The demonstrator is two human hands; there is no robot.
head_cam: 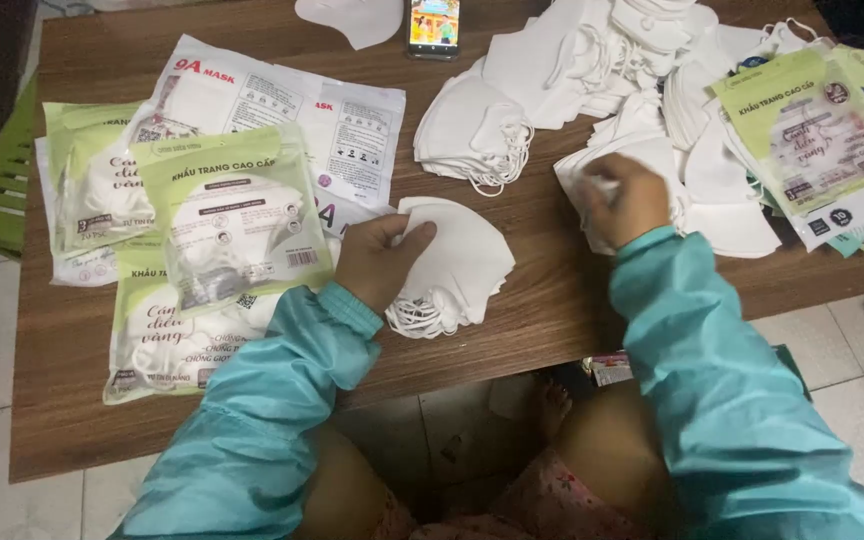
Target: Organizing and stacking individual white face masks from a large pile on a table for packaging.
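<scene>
We sat at a brown wooden table (542, 310) spread with green-and-white packets (237, 215) at the left of the frame and a loose heap of white masks (652, 60) at the upper right. Our left hand (380, 262) was clamped on a small stack of masks (457, 262) at centre; our right hand (632, 198) was closed on one mask (642, 155) at the heap's edge. They looked light, soft and floppy, best pinched along the folded edge.

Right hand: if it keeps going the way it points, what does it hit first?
The right hand points up-left, already on the loose white masks. Straight on, it likely meets more of that heap; depth unclear.
</scene>
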